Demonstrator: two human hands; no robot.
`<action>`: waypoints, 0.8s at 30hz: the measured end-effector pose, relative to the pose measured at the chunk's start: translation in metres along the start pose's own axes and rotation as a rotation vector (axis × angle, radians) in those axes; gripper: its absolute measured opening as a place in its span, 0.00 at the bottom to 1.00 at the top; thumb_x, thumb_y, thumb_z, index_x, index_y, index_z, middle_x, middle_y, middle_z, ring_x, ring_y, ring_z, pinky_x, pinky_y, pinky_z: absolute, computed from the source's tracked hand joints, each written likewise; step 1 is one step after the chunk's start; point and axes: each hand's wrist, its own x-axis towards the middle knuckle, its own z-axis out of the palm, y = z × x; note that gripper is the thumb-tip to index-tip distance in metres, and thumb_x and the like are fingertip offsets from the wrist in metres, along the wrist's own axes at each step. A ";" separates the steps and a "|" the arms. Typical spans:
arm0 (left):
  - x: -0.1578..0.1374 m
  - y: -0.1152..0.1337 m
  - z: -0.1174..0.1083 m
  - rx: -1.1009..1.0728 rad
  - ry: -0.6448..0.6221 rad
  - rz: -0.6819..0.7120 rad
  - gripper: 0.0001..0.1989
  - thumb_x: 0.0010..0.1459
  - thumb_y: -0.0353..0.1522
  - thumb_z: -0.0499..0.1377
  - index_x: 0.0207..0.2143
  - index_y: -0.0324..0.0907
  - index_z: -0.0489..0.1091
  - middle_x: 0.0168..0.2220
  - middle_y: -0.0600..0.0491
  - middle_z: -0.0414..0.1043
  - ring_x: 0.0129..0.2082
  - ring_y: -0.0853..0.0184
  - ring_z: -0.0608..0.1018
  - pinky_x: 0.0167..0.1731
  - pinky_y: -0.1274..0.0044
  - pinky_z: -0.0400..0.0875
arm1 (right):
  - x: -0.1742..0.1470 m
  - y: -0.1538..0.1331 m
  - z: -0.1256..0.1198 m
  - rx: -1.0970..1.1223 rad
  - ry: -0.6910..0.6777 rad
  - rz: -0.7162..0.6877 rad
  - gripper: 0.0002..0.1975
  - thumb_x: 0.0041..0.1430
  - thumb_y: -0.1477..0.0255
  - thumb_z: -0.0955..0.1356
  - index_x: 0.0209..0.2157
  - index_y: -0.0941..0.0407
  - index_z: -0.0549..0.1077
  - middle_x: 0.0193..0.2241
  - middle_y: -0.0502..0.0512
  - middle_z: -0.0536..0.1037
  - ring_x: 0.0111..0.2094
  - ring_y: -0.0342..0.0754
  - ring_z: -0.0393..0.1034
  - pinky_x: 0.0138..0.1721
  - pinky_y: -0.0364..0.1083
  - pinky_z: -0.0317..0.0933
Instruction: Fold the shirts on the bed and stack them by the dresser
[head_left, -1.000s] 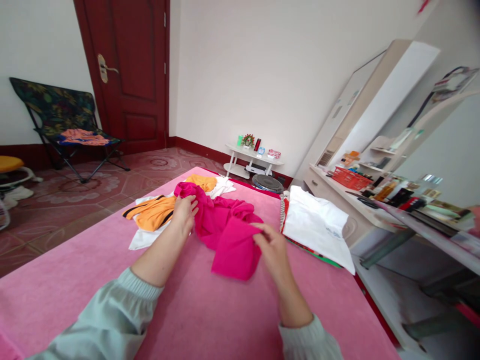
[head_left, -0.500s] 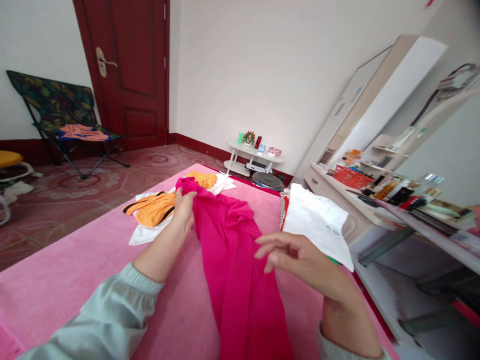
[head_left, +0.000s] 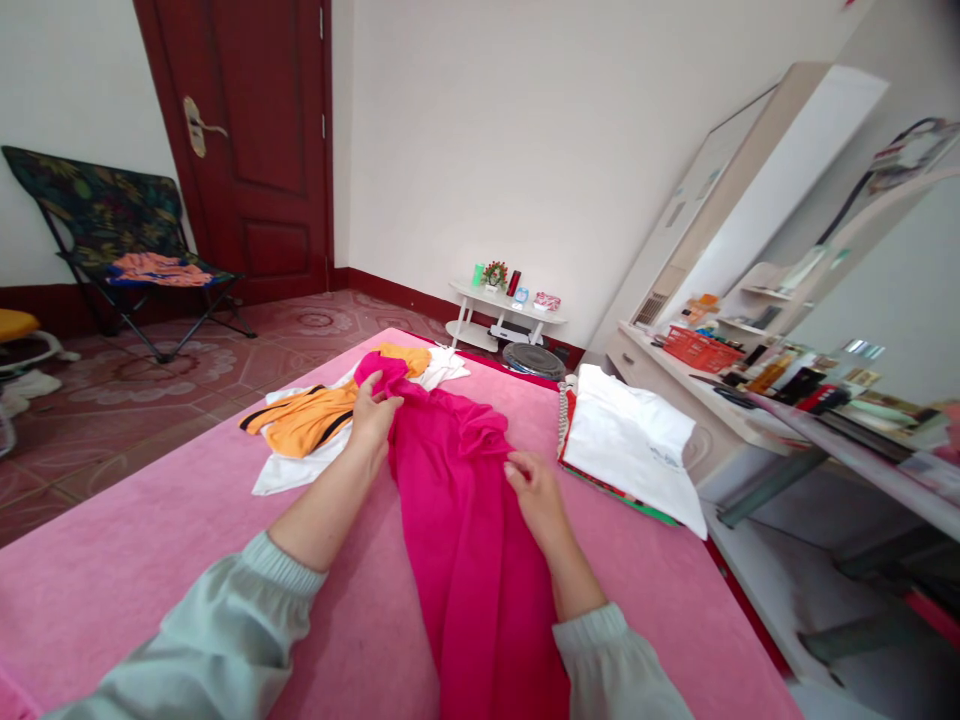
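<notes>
A magenta garment (head_left: 465, 540) lies lengthwise across the pink bed cover (head_left: 352, 620), its far end bunched and its near part running out of the bottom of the view. My left hand (head_left: 371, 420) is closed on the far left edge of the garment. On the opposite side, my right hand (head_left: 534, 490) pinches the garment's right edge near the gathered folds. Beyond and left of my left hand lies a heap of clothes, with an orange garment with black stripes (head_left: 304, 420) over white cloth (head_left: 289, 472).
To the right is a stack of folded clothes topped by a white shirt (head_left: 630, 430). A dressing table (head_left: 675, 395) with a red basket (head_left: 701, 348) stands beyond it. Farther off are a low white shelf (head_left: 480, 300), a folding chair (head_left: 97, 220) and a red door (head_left: 247, 140).
My right hand has moved left and away from me, from hovering with loose fingers to pinching the magenta garment's right edge. My left hand keeps its hold with little movement.
</notes>
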 end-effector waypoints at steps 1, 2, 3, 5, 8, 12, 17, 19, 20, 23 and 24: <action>-0.001 0.000 0.000 0.052 -0.009 0.011 0.31 0.40 0.16 0.59 0.48 0.45 0.67 0.29 0.57 0.68 0.22 0.74 0.71 0.21 0.84 0.65 | 0.004 -0.006 -0.009 0.117 0.106 0.047 0.12 0.48 0.69 0.69 0.35 0.59 0.76 0.33 0.57 0.78 0.37 0.50 0.72 0.45 0.52 0.65; -0.002 -0.001 0.000 0.098 -0.022 0.018 0.31 0.39 0.15 0.60 0.47 0.44 0.67 0.28 0.57 0.68 0.22 0.73 0.71 0.21 0.84 0.65 | 0.007 -0.012 -0.020 0.241 0.233 0.090 0.13 0.46 0.68 0.71 0.34 0.59 0.75 0.30 0.54 0.78 0.33 0.48 0.72 0.42 0.50 0.66; -0.003 -0.003 -0.001 0.129 -0.041 0.019 0.31 0.38 0.15 0.60 0.47 0.44 0.68 0.27 0.57 0.69 0.22 0.73 0.71 0.21 0.84 0.65 | 0.011 -0.018 -0.031 0.362 0.374 0.114 0.14 0.43 0.68 0.73 0.33 0.59 0.75 0.27 0.51 0.77 0.29 0.46 0.71 0.39 0.49 0.67; -0.007 -0.007 -0.001 0.135 -0.095 0.002 0.27 0.38 0.15 0.60 0.43 0.42 0.71 0.23 0.57 0.69 0.22 0.72 0.71 0.22 0.82 0.64 | 0.016 -0.028 -0.056 0.559 0.654 0.082 0.16 0.37 0.70 0.75 0.32 0.58 0.73 0.23 0.46 0.75 0.25 0.42 0.69 0.34 0.45 0.68; -0.013 -0.013 0.000 0.119 -0.160 -0.020 0.19 0.38 0.16 0.61 0.34 0.39 0.73 0.18 0.58 0.67 0.19 0.71 0.69 0.21 0.81 0.63 | 0.019 -0.035 -0.088 0.675 0.893 -0.008 0.16 0.36 0.74 0.75 0.30 0.57 0.71 0.21 0.43 0.72 0.22 0.39 0.67 0.28 0.41 0.68; -0.015 0.007 0.004 0.046 -0.128 0.024 0.16 0.40 0.21 0.60 0.35 0.41 0.72 0.20 0.58 0.67 0.19 0.72 0.68 0.21 0.81 0.62 | 0.019 -0.037 -0.114 0.751 0.920 0.107 0.14 0.38 0.76 0.73 0.31 0.57 0.70 0.17 0.42 0.69 0.17 0.36 0.63 0.21 0.37 0.64; -0.007 0.079 0.000 -0.195 0.041 0.316 0.18 0.43 0.22 0.58 0.39 0.42 0.67 0.27 0.59 0.68 0.23 0.76 0.69 0.24 0.84 0.64 | 0.013 -0.052 -0.127 0.636 0.951 -0.008 0.13 0.37 0.73 0.72 0.28 0.57 0.68 0.15 0.40 0.67 0.14 0.37 0.60 0.16 0.37 0.59; -0.006 0.100 -0.005 -0.204 0.107 0.414 0.16 0.43 0.20 0.56 0.36 0.40 0.67 0.27 0.59 0.68 0.25 0.77 0.69 0.25 0.85 0.64 | 0.009 -0.060 -0.129 0.455 0.730 0.049 0.12 0.36 0.72 0.73 0.27 0.57 0.71 0.14 0.41 0.67 0.13 0.37 0.59 0.14 0.37 0.54; -0.007 0.105 -0.007 -0.151 0.120 0.441 0.15 0.44 0.20 0.56 0.36 0.40 0.67 0.27 0.59 0.68 0.26 0.77 0.69 0.26 0.85 0.63 | 0.006 -0.062 -0.129 0.334 0.521 0.115 0.12 0.36 0.72 0.73 0.26 0.58 0.72 0.13 0.42 0.68 0.13 0.38 0.59 0.13 0.37 0.52; -0.010 0.107 -0.012 0.094 0.096 0.546 0.12 0.50 0.21 0.55 0.37 0.41 0.69 0.29 0.60 0.69 0.29 0.76 0.69 0.29 0.83 0.64 | 0.003 -0.055 -0.123 -0.040 -0.097 0.289 0.08 0.36 0.72 0.74 0.23 0.58 0.75 0.12 0.46 0.70 0.14 0.40 0.61 0.15 0.39 0.50; -0.011 0.104 -0.013 0.167 0.085 0.596 0.12 0.51 0.21 0.55 0.37 0.41 0.70 0.31 0.60 0.69 0.30 0.75 0.69 0.31 0.82 0.64 | 0.003 -0.049 -0.119 -0.137 -0.158 0.300 0.06 0.36 0.72 0.74 0.22 0.57 0.76 0.12 0.47 0.71 0.15 0.41 0.62 0.16 0.39 0.51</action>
